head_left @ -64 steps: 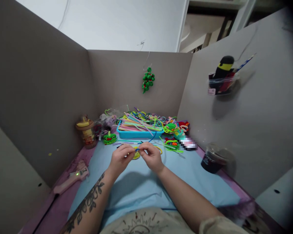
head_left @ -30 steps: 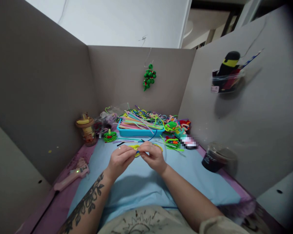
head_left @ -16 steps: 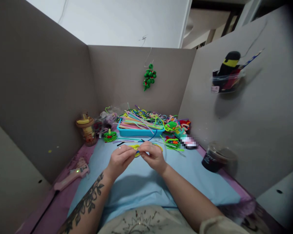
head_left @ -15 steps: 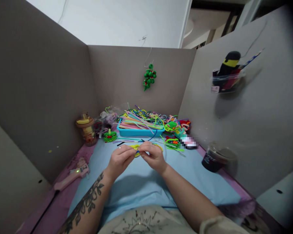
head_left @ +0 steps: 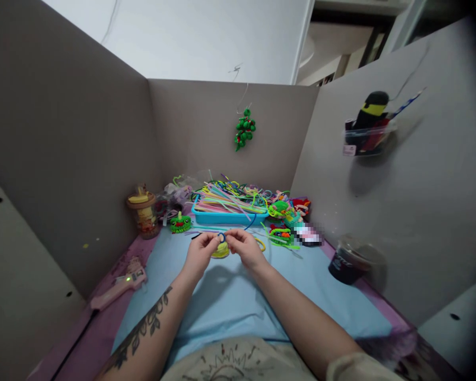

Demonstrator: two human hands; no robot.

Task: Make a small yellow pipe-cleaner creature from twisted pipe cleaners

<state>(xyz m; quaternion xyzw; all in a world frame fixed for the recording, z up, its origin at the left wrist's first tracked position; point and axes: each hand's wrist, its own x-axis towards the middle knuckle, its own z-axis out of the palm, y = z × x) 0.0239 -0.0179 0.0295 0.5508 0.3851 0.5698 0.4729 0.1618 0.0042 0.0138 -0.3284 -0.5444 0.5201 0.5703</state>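
Pinching a small blue pipe cleaner (head_left: pixel 221 236) from both sides, low over the middle of a light blue mat (head_left: pixel 230 307) spread on the table (head_left: pixel 103 323). Gripping its left end with thumb and forefinger of the left hand (head_left: pixel 200 253), its right end the same way with the right hand (head_left: pixel 244 247), both hands clenched on it with the other fingers curled in. Holding the blue pipe cleaner bent into a little loop between the fingertips, just above a yellow piece (head_left: pixel 221 252); cannot tell whether touching it or joined to it. Beyond the hands, against the back wall: a blue tray (head_left: pixel 226 217) heaped with loose pipe cleaners (head_left: pixel 230 197) in many colours, some spilling over its rim onto the mat. Left of the tray, a small green figure (head_left: pixel 180 223), and further left a jar (head_left: pixel 144 214) with a yellow top. Right of the tray, more green and orange figures (head_left: pixel 280 233), near the right hand but apart from it. At the left edge of the mat, well apart from the left hand, a pink glue gun (head_left: pixel 119 286) with a green light lit. At the right edge, a dark cup (head_left: pixel 347 262). Hanging on the back wall from a wire, a green ornament (head_left: pixel 245 129); fixed to the right wall, a clear holder (head_left: pixel 367 136) with tools.
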